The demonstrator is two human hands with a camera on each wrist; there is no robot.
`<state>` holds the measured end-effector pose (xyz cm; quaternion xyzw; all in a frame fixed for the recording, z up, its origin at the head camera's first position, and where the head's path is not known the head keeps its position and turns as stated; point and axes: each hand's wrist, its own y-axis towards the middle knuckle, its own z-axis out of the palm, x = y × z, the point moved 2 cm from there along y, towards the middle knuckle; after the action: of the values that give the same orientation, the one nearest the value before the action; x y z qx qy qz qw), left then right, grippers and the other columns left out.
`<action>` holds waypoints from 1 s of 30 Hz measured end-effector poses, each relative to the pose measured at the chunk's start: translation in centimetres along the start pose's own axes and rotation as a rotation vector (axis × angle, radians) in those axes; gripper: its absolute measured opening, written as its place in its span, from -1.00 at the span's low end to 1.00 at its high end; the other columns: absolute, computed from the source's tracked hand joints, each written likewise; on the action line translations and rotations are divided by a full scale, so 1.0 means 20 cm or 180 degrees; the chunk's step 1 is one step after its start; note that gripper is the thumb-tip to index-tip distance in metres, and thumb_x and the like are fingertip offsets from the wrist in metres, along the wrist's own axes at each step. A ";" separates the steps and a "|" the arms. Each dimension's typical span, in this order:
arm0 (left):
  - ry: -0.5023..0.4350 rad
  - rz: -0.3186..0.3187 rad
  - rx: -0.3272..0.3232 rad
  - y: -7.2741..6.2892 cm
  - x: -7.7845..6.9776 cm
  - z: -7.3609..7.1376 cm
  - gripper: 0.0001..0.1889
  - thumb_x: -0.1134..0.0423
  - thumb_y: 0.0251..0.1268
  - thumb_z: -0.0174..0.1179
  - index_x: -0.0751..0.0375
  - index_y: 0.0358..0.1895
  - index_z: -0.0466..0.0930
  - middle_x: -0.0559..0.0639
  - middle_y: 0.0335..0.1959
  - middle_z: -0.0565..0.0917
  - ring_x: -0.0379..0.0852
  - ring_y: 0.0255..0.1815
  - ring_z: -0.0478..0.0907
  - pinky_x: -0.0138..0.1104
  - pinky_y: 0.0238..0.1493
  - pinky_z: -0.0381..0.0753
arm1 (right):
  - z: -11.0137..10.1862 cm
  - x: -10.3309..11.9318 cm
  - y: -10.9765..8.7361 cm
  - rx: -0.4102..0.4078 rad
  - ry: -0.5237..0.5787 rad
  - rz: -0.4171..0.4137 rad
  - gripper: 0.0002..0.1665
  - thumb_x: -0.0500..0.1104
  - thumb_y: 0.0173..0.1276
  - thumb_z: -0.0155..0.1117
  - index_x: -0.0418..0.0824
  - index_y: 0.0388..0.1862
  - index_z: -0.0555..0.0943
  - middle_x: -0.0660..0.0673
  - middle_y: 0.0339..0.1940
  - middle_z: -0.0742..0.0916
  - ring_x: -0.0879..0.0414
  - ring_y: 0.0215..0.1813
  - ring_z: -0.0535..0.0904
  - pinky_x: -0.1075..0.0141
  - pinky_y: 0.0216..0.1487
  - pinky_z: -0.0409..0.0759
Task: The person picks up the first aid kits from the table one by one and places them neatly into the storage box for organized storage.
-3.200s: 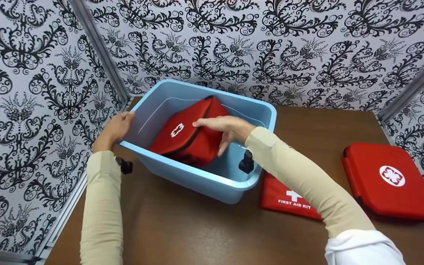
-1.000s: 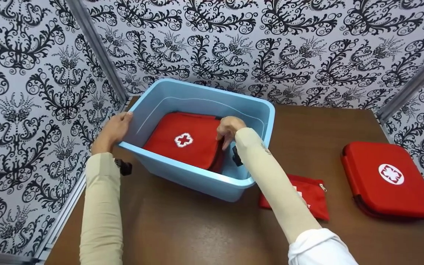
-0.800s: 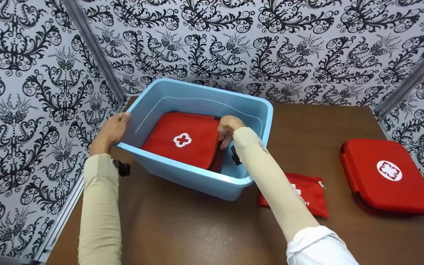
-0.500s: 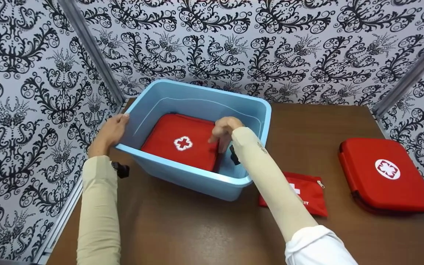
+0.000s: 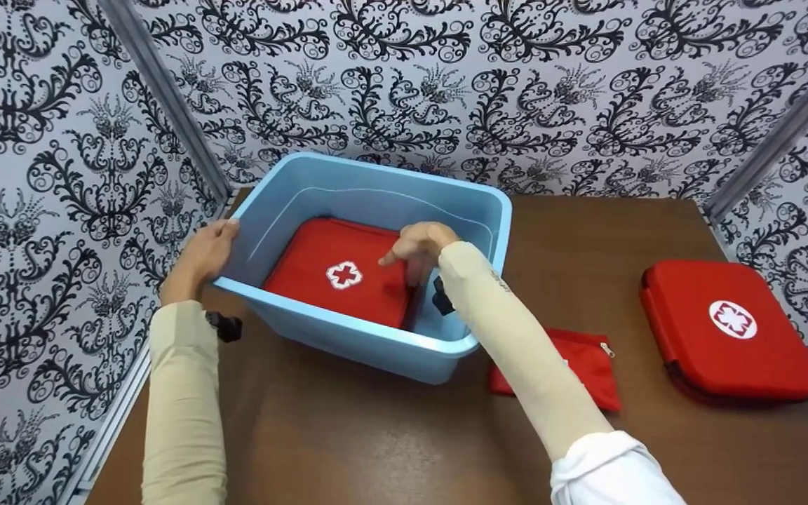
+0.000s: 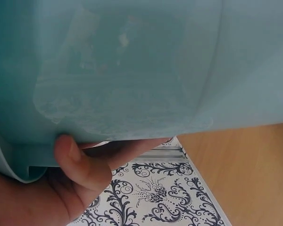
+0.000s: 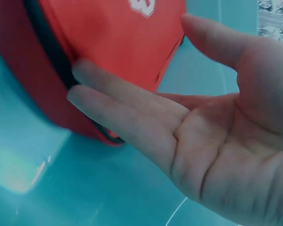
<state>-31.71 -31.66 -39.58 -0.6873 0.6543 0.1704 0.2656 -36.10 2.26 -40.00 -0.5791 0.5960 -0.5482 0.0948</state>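
**Head view: red bag (image 5: 344,275) inside blue tub (image 5: 362,344)**

I judge it soft-sided and light, best held by the zipped edge (image 7: 49,49). The right hand (image 5: 418,242), fingers straight, grasps nothing beside it, contact unclear; the left hand (image 5: 204,254) grips the tub's rim.

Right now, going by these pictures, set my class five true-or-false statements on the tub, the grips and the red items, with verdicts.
1. The left grip holds the blue tub. True.
2. The right grip is inside the tub. True.
3. The tub is empty. False: a red bag lies in it.
4. Everything red is in the tub. False: a pouch and a case lie on the table.
5. The case has a round white badge. True.
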 end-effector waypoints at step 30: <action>-0.0127 -0.0038 0.0018 0.00 0.01 -0.01 -0.27 -0.15 0.64 -0.53 0.37 0.54 0.09 0.50 0.51 0.19 0.45 0.48 0.21 0.22 0.53 0.12 | -0.62 -0.29 -0.38 -0.1438 -0.0057 -0.1766 -0.53 -0.11 0.45 0.26 -0.19 0.29 0.56 -0.26 0.22 0.68 -0.12 0.18 0.65 0.09 0.23 0.66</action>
<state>-31.75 -31.94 -39.57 -0.6869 0.6452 0.1806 0.2815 -39.17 15.67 -32.40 -0.7300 0.5213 -0.4024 -0.1828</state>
